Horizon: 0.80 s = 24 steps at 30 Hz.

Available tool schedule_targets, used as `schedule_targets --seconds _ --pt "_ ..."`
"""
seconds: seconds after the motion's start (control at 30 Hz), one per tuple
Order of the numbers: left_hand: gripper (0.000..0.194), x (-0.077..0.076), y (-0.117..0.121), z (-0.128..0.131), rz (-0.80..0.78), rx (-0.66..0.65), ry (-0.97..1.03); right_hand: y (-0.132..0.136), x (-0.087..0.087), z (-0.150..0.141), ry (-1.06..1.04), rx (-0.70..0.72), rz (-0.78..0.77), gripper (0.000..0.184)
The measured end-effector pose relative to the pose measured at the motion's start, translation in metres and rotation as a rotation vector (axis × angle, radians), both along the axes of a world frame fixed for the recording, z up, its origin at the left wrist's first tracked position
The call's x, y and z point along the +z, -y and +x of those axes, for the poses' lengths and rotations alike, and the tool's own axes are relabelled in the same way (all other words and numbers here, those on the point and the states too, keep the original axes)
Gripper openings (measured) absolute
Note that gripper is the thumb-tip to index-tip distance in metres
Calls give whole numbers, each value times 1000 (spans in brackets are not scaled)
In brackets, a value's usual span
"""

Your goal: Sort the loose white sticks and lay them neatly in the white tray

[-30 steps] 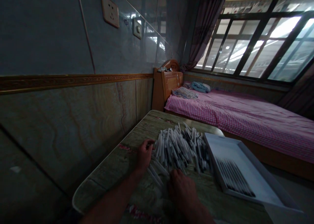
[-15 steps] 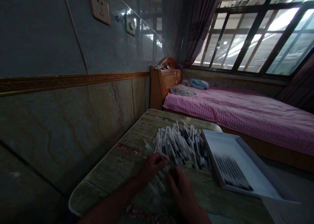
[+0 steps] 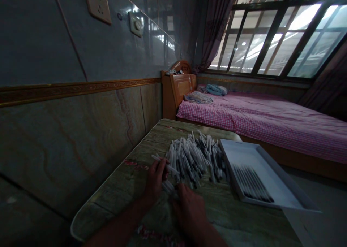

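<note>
A: How many hands, and what's in them?

B: Two, both the wearer's. The left hand (image 3: 155, 180) is closed around a white stick (image 3: 165, 165) that pokes out on either side of the fingers.

A: And the right hand (image 3: 189, 212)?

B: Curled, fingers down at the near edge of the heap, with a few loose sticks just beside it. Whether it's gripping one, I can't tell.

A: Where are the rest?

B: In one heap (image 3: 192, 158) of white sticks with dark tips, too many to count, lying crisscross on a wood-patterned tabletop (image 3: 121, 200). Just right of the heap sits one white tray (image 3: 279, 171), holding a single blurred row of sticks (image 3: 252, 187) laid side by side.

A: Past the table?

B: One bed (image 3: 271, 120) with a pink gingham sheet and a wooden headboard (image 3: 180, 90), then one wide window (image 3: 271, 34) with a dark curtain (image 3: 217, 23). On the tiled wall (image 3: 67, 142) to the left are one socket (image 3: 97, 5) and one round-knobbed switch (image 3: 135, 24).
</note>
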<state>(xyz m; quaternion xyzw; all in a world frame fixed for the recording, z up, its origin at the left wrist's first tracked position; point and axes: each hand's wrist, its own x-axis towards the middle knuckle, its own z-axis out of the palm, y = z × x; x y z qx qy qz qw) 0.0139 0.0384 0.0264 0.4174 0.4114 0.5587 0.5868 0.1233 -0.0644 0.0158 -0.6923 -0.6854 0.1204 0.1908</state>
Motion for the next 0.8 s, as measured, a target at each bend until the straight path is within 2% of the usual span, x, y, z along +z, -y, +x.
schedule_targets --seconds 0.1,0.27,0.43,0.8 --pt "43 -1 7 3 -21 -123 -6 -5 -4 10 0 -49 56 18" --pt "40 -7 6 5 -61 -262 -40 -2 -2 50 7 -230 160 16" --pt "37 -10 5 9 -73 -336 -18 -3 8 76 95 -354 10 11" --pt "37 -14 2 16 -7 -335 10 -5 18 69 299 -345 -165 22"
